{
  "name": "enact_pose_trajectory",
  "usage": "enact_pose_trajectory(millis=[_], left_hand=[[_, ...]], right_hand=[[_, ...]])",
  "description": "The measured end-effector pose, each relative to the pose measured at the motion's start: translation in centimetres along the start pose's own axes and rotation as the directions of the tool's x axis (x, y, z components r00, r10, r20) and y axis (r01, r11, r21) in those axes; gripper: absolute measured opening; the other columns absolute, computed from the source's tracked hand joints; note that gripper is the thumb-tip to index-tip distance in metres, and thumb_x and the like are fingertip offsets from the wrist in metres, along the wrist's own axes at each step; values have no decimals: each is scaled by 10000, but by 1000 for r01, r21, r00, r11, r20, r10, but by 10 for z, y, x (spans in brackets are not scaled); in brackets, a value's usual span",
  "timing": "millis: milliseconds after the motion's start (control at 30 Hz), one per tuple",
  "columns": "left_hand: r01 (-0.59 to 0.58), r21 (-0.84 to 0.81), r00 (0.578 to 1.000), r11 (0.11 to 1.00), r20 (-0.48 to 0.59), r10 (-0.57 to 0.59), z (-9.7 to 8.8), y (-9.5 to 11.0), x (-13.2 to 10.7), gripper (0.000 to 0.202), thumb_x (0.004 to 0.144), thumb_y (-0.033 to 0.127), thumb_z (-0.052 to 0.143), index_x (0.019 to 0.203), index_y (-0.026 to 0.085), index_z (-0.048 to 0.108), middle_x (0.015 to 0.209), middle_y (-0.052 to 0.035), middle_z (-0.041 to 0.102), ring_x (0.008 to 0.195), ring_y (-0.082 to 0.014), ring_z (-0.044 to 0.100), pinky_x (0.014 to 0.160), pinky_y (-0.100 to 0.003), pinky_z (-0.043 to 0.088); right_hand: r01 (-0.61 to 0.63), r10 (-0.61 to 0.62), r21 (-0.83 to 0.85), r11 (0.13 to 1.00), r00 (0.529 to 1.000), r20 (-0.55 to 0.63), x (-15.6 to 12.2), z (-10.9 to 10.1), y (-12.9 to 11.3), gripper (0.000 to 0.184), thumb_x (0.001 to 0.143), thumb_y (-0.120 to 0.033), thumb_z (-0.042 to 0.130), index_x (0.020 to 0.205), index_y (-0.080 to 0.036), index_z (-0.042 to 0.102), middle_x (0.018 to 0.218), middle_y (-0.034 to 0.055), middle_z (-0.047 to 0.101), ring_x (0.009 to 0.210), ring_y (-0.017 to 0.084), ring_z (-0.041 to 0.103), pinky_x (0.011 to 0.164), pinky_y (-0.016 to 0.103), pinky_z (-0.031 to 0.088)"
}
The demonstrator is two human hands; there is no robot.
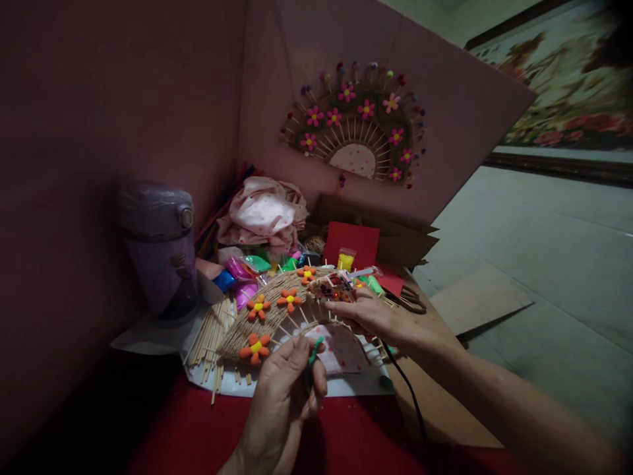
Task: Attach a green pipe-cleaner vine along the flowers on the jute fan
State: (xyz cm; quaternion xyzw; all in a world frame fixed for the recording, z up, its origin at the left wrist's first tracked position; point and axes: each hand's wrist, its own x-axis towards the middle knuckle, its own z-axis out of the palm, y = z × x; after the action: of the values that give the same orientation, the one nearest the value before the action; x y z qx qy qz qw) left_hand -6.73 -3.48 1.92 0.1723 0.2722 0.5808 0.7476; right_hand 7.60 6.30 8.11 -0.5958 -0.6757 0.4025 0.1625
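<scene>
My left hand (289, 382) is closed in a pinch on a thin, curled strip of green clay (315, 355), in front of the fan. A hot glue gun (333, 285) with a flowery patterned body is in my right hand (366, 311); a clear glue stick pokes out at its back. The handle is mostly hidden by the fingers. Beneath both hands lies a half-round fan (274, 303) of twine over thin sticks, bearing orange clay flowers (256, 348) with yellow centres. Its dotted cloth centre (341, 349) shows between my hands.
Bamboo sticks (210, 340) lie left of the fan, near a purple flask (161, 254). Behind are bagged clay, crumpled pink cloth (267, 208) and red card (352, 244). A finished fan (366, 125) hangs on the upright board. A black cord (408, 386) trails below my right wrist.
</scene>
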Motion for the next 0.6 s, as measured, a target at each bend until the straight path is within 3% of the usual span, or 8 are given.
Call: enact_pose_trajectory(millis=[333, 600], left_hand=[[-13, 0, 1000, 1000, 5, 13, 0, 0, 2, 218, 815, 355, 587, 769, 144, 561, 480, 28, 512, 377, -27, 353, 370, -127, 229], [49, -23, 999, 999, 22, -49, -4, 0, 2, 248, 772, 380, 637, 793, 147, 553, 491, 31, 518, 388, -26, 363, 372, -122, 232]], right_hand=[[-53, 54, 17, 998, 997, -56, 13, 11, -9, 386, 706, -472, 653, 543, -185, 454, 442, -56, 422, 385, 66, 371, 371, 210, 278], [23, -11, 150, 988, 997, -75, 17, 17, -19, 297, 704, -384, 680, 601, -181, 488, 441, -71, 424, 387, 65, 359, 383, 206, 261]])
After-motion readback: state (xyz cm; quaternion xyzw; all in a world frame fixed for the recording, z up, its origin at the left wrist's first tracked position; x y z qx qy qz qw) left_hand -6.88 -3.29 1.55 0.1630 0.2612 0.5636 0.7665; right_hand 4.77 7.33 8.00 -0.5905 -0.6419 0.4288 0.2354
